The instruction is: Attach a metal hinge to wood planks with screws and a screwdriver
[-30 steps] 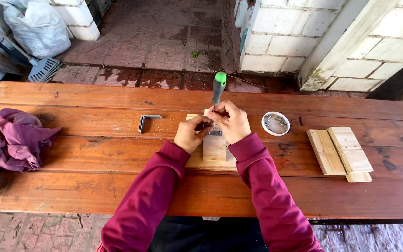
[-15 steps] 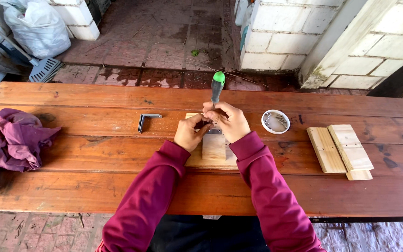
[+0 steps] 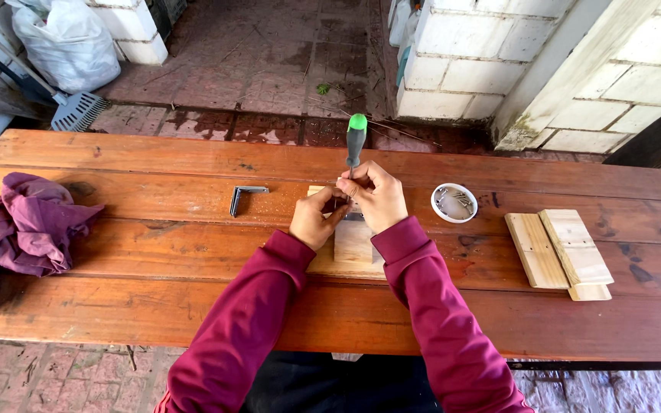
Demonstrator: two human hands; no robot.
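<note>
**Keeping the screwdriver upright over the small wooden block**

Head view: the right hand [image 3: 376, 197] is closed around the lower shaft of a screwdriver [image 3: 356, 140] with a grey grip and a green cap, which stands nearly upright, handle pointing away from the person. Its tip goes down behind the fingers, so the exact contact point is hidden. The left hand [image 3: 317, 218] is pinched shut just beside it, fingertips touching something small at the tip; what it pinches is too small to tell. Both hands sit over a pale wooden block [image 3: 353, 243] that lies on a wider pale board [image 3: 324, 262] at the middle of the reddish plank table [image 3: 154, 306].

To do this well, I judge that the tool should stay square to the block, with the right hand pressing straight down while the left steadies the tip and stays off the blade's path. The block is loose on the board, so a tilted push could slide it.

A metal corner bracket [image 3: 245, 196] lies to the left, apart from the hands. A white dish of screws [image 3: 454, 203] sits just right of the right hand. Further right are stacked wooden slats [image 3: 560, 251]; at the far left edge lies a purple cloth [image 3: 28, 223].
</note>
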